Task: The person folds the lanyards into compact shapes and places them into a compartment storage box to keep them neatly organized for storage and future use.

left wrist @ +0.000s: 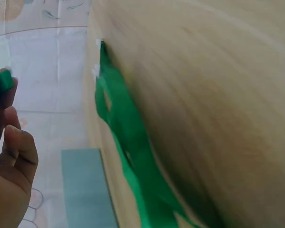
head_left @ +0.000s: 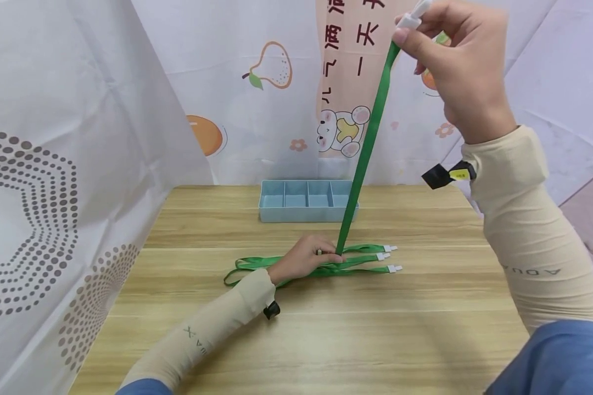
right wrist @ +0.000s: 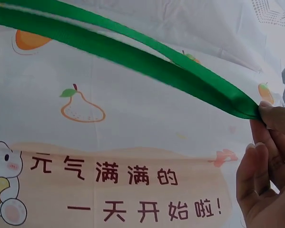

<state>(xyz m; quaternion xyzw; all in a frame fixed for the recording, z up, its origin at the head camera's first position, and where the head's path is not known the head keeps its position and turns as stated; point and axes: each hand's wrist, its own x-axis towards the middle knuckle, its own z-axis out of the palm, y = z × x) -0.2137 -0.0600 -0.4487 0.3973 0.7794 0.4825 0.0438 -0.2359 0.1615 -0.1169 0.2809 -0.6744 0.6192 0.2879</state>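
Observation:
A green lanyard [head_left: 367,156] is stretched upward at a slant over the table. My right hand [head_left: 466,60] is raised high and pinches its upper end, just below the white plastic clip [head_left: 409,22]. Low over the table, my left hand [head_left: 303,258] pinches the same strap between thumb and fingers; in the left wrist view a bit of green strap [left wrist: 4,80] shows at those fingertips. Under and beside the left hand lie more green lanyards [head_left: 257,262], their three white clips [head_left: 394,269] pointing right. The right wrist view shows the raised strap's two layers [right wrist: 132,57] meeting at the right fingertips.
A light blue tray [head_left: 308,214] with several compartments stands at the back of the wooden table [head_left: 326,334], partly behind the raised strap. Printed cloth [head_left: 257,126] hangs behind the table, and a dotted white curtain [head_left: 39,219] hangs on the left.

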